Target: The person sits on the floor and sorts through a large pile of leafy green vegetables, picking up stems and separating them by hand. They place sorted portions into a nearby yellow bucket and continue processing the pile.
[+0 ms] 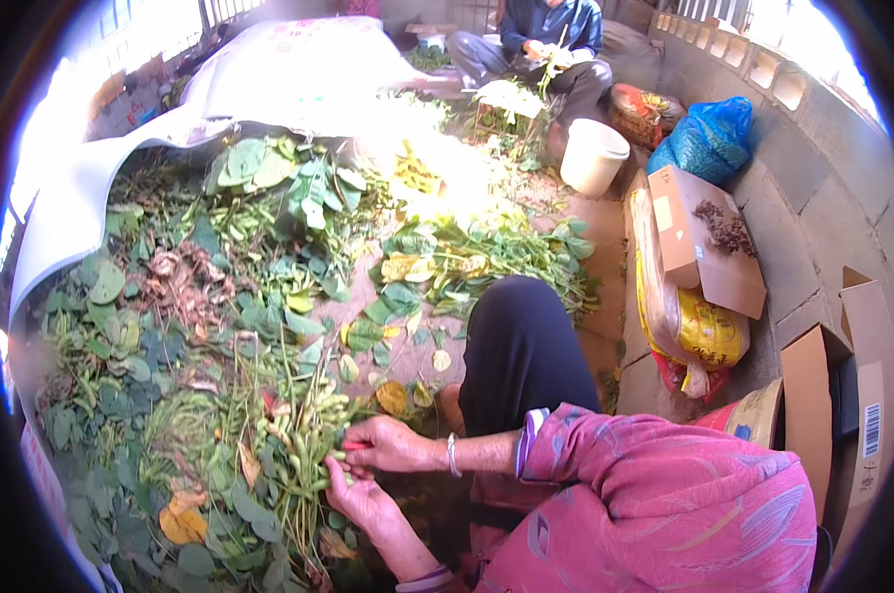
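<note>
In the head view, a bunch of pod-bearing stems [306, 437], which look like soybean plants, lies before me with plump green pods. My right hand [388, 443], with a bracelet at the wrist, is closed around a small red-handled tool [355, 446]; its working end is hidden. Just below, my left hand [362, 498] pinches a green pod or stem piece at the edge of the bunch. The fingertips of both hands almost meet. Beyond them spreads a heap of leaves, stems and pods [128, 370].
Across the heap sits another person [558, 44] holding a green stem. Near that person stands a cream bucket [594, 157]. Along the block wall are a blue mesh sack [702, 141], cardboard boxes [684, 230], a yellow sack [706, 333] and an open carton [806, 393]. White sheeting [69, 215] edges the heap.
</note>
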{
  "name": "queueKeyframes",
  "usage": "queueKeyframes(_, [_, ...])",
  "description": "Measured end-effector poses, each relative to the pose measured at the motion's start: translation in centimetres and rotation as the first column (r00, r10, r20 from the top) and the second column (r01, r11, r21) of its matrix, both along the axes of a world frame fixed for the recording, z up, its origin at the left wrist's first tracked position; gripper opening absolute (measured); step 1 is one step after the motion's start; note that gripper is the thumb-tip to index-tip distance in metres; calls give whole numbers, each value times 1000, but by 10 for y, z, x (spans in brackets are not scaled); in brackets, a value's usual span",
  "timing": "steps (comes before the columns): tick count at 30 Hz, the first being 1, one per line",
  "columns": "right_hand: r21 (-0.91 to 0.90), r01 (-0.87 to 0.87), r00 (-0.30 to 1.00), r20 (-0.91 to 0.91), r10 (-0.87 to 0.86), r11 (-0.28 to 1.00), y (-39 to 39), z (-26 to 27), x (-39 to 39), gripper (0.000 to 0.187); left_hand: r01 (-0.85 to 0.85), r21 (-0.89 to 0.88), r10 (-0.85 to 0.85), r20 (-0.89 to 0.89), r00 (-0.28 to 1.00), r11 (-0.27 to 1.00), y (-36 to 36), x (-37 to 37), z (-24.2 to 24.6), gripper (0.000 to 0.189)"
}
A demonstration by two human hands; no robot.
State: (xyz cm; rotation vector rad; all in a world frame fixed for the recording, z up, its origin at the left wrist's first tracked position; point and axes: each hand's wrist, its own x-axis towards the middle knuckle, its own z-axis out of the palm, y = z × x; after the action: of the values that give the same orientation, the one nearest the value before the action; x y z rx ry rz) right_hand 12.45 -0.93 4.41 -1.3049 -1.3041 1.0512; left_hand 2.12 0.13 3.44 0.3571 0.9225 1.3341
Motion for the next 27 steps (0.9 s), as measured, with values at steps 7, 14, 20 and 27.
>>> queueKeyframes(7, [107, -178, 979, -83, 188, 978, -3, 1, 8, 10, -51, 135, 83, -242, 967, 990, -4, 0, -5, 15])
queueKeyframes(14, [67, -190, 960, -197, 200, 979, -8, -7, 5, 20, -91, 212, 143, -248, 958, 973, 0, -3, -8, 10])
queueKeyframes(20, [-277, -213, 856, -515, 42, 937, -11, 7, -2, 19, -80, 155, 97, -105, 990, 985, -4, -6, 4, 8])
queueKeyframes(27, [30, -130, 978, -159, 134, 991, -8, 10, -1, 16, -73, 83, 78, -53, 996, 994, -5, -4, 13, 19])
